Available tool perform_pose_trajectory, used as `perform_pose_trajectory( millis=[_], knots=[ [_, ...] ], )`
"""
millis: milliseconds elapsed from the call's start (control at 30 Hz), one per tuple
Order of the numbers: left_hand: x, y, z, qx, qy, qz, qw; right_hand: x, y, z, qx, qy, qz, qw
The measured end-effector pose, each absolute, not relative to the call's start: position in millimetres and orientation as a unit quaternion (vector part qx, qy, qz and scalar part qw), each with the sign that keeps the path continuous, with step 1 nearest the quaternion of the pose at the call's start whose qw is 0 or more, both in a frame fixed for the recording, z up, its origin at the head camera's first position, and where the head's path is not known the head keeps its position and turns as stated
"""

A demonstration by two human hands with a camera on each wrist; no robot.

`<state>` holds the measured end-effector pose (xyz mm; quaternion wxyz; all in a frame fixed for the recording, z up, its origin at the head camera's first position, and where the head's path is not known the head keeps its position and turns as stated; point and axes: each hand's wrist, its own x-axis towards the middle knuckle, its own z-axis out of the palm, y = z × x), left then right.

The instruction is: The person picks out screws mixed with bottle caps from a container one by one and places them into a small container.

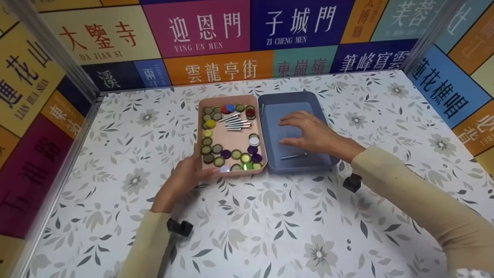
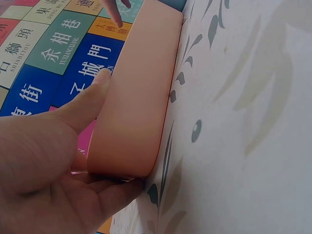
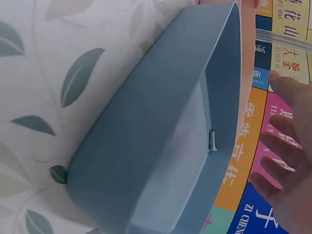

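Observation:
My left hand (image 1: 184, 175) grips the near left corner of a pink tray (image 1: 231, 141), its thumb by the front rim and its fingers around the side; the left wrist view shows this hand (image 2: 63, 161) against the tray's outer wall (image 2: 134, 97). Inside that tray, bottle caps (image 1: 217, 148) of several colours line the edges around a cluster of silver metal pins (image 1: 235, 122). Over the adjoining blue tray (image 1: 285, 133) hovers my right hand (image 1: 308, 131), fingers spread and holding nothing. One pin (image 1: 293, 156) lies near the blue tray's front; another pin (image 1: 262, 110) is by its left wall.
Both trays stand side by side on a table (image 1: 247, 224) with a floral cover. Panels with large lettering (image 1: 216, 31) rise behind the table and along both sides.

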<state>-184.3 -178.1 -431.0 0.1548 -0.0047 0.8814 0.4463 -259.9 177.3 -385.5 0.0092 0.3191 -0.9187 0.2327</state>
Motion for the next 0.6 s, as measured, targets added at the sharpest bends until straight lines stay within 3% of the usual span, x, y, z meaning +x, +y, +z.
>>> perform_pose_trajectory(
  millis=[367, 600],
  knots=[
    [-184, -178, -431, -0.012, 0.877, 0.452, 0.162, -261, 159, -380, 0.287, -0.929, 0.230, -0.051],
    [-185, -178, -430, -0.023, 0.878, 0.448, 0.168, -262, 149, -381, 0.278, -0.931, 0.230, -0.055]
  ],
)
